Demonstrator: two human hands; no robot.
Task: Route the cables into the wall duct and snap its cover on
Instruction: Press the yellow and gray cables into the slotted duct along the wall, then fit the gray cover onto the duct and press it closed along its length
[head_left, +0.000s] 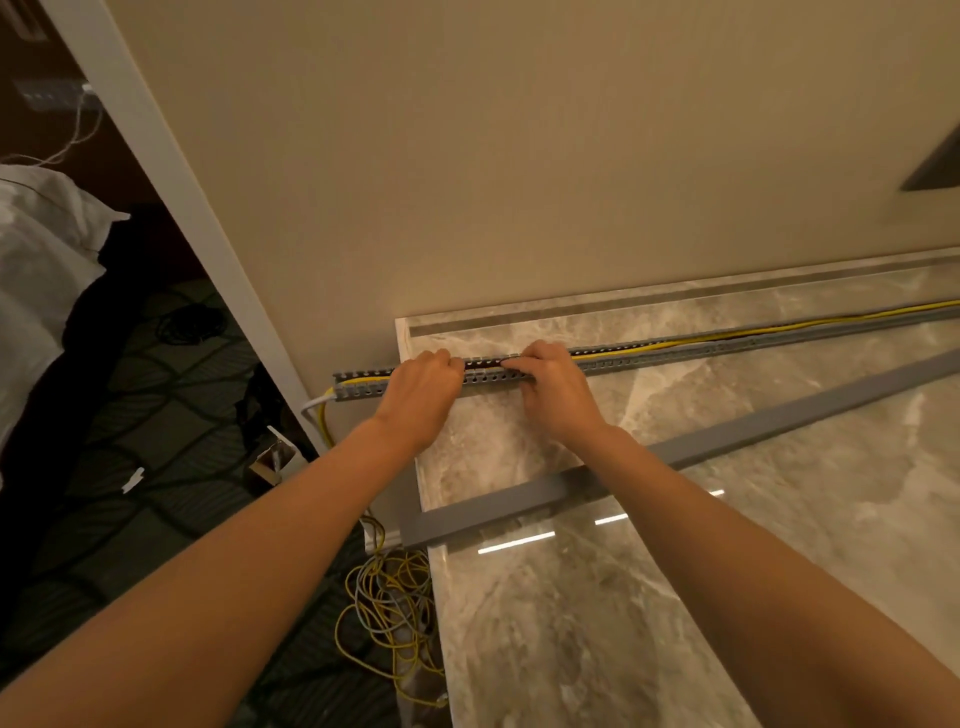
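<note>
**Both hands on the duct's left end, cover waiting on the near side**

The slotted grey duct (675, 352) lies on the marble worktop (779, 519), close along the foot of the wall (519, 182). Its long axis runs left to right, and its left end overhangs the worktop's edge. Yellow cables (727, 335) lie inside it along its length and spill out of that left end.

The left hand (423, 397) and the right hand (553, 395) sit side by side on the duct near its left end, the left one nearer the tip. Both sets of fingers (524, 358) are curled over the open top and grip the duct.

The cover (779, 421), a long grey strip, lies on the near side of the duct. It is apart from it and slanted, closest to it at the far right. Either hand would have to draw back towards the body to reach it, and the right forearm already crosses above it.

The fingertips are hidden, so I cannot tell whether they also pinch the cables. The duct's right end is cut off. A loose coil (395, 613) lies on the floor below the duct's left end.
</note>
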